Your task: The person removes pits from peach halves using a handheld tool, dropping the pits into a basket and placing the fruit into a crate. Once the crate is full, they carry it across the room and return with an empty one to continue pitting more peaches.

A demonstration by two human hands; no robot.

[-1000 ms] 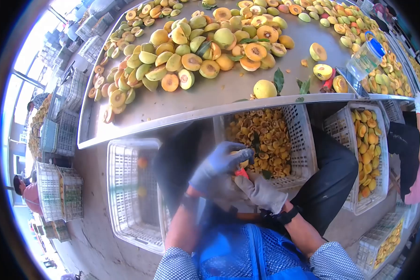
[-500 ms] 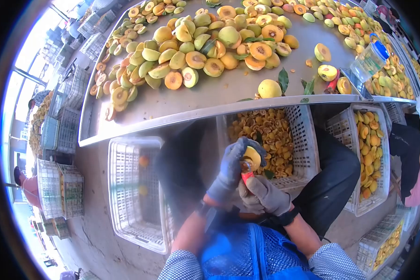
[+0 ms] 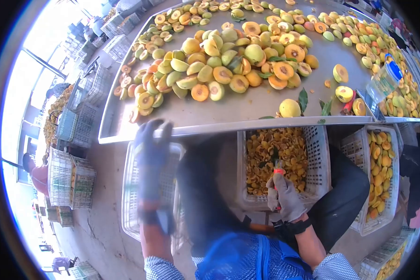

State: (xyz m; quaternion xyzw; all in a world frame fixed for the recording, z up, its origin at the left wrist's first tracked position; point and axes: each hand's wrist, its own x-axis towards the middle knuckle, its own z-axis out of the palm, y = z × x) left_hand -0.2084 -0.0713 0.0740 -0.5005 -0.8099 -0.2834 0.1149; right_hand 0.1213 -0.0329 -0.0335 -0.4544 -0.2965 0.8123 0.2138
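My left hand (image 3: 153,144), in a grey-blue glove and blurred by motion, is raised over the white crate (image 3: 129,186) at the left, close to the table's front edge. Its fingers point up and look spread, with no fruit visible in them. My right hand (image 3: 287,196), in a grey glove, is closed around a red-handled tool (image 3: 278,173). The tool's metal end points away from me, over a crate (image 3: 318,158) of cut fruit pieces (image 3: 266,154). Halved yellow-green fruits (image 3: 205,65) lie heaped on the metal table (image 3: 182,109).
A whole fruit (image 3: 290,108) and leaves lie near the table's front rim. A clear container with a blue lid (image 3: 393,71) stands at the right. Another crate (image 3: 392,196) holds yellow fruit halves. Stacked crates (image 3: 60,177) and a person (image 3: 38,175) are at the left.
My left hand has moved away from my right, up and left over the left crate, and no longer holds the fruit half. My right hand has shifted right with the tool. The view has shifted.
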